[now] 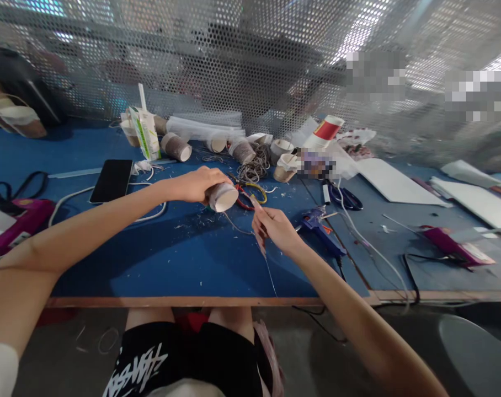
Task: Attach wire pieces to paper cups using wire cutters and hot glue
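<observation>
Nearest, below and right of the paper cup (223,197): right hand (275,227), fingers pinched narrow on a thin strand of twine (270,271), loose end trailing down past the front edge of the surface (151,264). Held out away from the cup, seemingly for tension on the strand.

Up to the cup itself: lifted clear of the surface, lying sideways, pale end toward the camera. Gripped by the left hand (195,184), fingers curled round its wall, apparently to steady it and leave that end free for the strand.

Right of the cup, a blue glue gun (321,230) lying within easy reach. Left of the cup, a dark phone (112,180) flat on the surface. Beyond the cup, a loose tangle of twine (254,165), then twine-wrapped cups (178,148) on their sides before the mesh screen (234,66).
</observation>
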Demonstrator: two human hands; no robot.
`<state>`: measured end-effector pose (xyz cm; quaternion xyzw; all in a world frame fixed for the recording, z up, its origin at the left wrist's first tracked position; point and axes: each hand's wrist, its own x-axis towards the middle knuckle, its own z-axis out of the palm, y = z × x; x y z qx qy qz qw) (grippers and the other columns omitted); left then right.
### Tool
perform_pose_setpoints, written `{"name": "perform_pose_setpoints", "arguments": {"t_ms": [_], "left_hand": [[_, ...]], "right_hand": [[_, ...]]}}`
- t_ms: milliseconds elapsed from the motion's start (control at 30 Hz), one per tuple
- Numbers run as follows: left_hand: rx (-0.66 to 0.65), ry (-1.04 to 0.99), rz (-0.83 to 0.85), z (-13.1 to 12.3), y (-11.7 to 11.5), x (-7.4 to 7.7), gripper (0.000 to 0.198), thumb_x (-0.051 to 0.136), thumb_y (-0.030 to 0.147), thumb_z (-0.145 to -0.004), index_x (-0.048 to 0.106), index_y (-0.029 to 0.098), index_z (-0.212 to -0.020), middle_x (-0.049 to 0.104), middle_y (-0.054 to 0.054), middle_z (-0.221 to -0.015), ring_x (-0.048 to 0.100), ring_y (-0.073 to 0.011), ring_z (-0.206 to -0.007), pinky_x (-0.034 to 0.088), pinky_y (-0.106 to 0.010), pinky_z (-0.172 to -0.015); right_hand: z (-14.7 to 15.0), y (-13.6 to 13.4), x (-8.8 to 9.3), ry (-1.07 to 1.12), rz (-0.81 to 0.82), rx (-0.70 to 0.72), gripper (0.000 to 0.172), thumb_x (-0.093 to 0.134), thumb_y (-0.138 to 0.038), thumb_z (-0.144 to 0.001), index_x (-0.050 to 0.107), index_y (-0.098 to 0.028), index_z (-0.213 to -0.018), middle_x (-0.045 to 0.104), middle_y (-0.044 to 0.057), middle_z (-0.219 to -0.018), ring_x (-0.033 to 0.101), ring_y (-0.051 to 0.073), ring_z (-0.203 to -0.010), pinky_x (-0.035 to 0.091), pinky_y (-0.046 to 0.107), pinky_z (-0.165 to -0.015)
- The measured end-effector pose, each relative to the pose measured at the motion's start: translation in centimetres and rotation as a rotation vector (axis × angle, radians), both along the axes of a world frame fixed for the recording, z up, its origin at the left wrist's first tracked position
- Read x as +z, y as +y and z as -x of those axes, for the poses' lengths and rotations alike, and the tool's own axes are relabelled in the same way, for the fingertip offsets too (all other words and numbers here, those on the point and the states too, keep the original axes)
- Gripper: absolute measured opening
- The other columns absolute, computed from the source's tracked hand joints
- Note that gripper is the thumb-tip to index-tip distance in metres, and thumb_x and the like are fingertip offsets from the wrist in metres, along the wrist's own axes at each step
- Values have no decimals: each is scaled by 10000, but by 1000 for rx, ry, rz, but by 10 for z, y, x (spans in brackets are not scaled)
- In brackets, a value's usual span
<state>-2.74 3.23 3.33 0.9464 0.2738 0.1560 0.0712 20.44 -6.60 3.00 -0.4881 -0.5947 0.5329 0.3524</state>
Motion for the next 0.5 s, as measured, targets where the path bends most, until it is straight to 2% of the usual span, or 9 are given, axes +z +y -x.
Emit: {"name": "perform_pose_setpoints", "arguments": {"t_ms": [133,233,333,500], "left_hand": [[-38,5,34,5,9,-3,775,592,104,-639,434,329,-1364,466,-99,-1405,508,-285,-1189,450,-401,-919],[-41,-18,34,2,7,-9,777,526,55,-641,426,309,-1369,491,-102,-1364,521,-265,-1170,463,-406,-923],[-37,-51,-7,-1,6,-15,796,551,65,-611,428,301,-1361,515,-96,-1308,534,-257,-1109,482,-401,-899],[47,-45,-52,-2,4,-15,700,586,107,-610,508,285,-1283,558,-93,-1231,541,-269,-1047,485,-383,-854]], "right_hand": [[10,-4,-1,20,-29,-1,556,537,-665,-770,394,-207,-488,431,-55,-395,453,86,-288,378,213,-282],[14,-8,-3,-85,-133,-57,562,490,-656,-807,412,-208,-477,420,-48,-353,437,89,-267,350,207,-270],[16,-12,-4,-178,-243,-92,581,452,-665,-824,438,-204,-471,425,-37,-332,444,89,-266,340,197,-281],[18,-9,-5,-181,-232,-82,589,458,-672,-818,431,-207,-458,415,-38,-317,425,87,-254,328,202,-283]]}}
